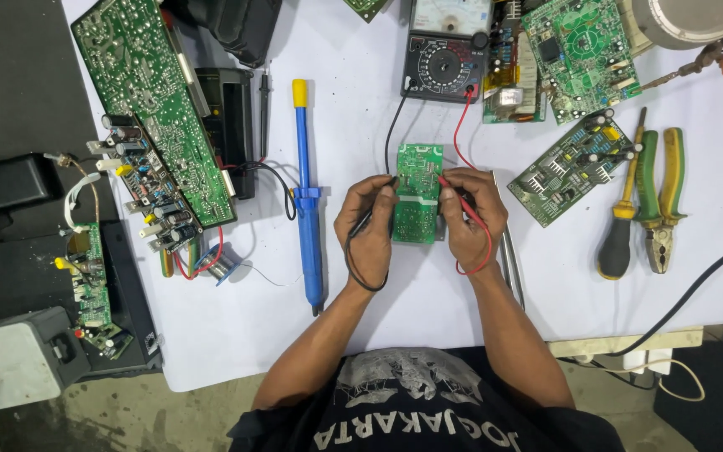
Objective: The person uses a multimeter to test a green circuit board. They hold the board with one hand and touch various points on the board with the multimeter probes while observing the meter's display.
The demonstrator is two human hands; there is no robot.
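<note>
A small green circuit board [418,172] lies on the white table cover between my hands. My left hand [367,228] pinches a black test probe, its tip touching the board's left edge. My right hand [472,219] grips a red test probe, its tip touching the board's right side. Black and red leads run from the probes up to an analog multimeter [447,52] at the top centre.
A blue desoldering pump [307,197] lies left of my hands. A long green board [154,109] sits at upper left. Right of me are more green boards [569,167], a screwdriver [621,219], green-handled pliers [661,205] and a black cable [696,289].
</note>
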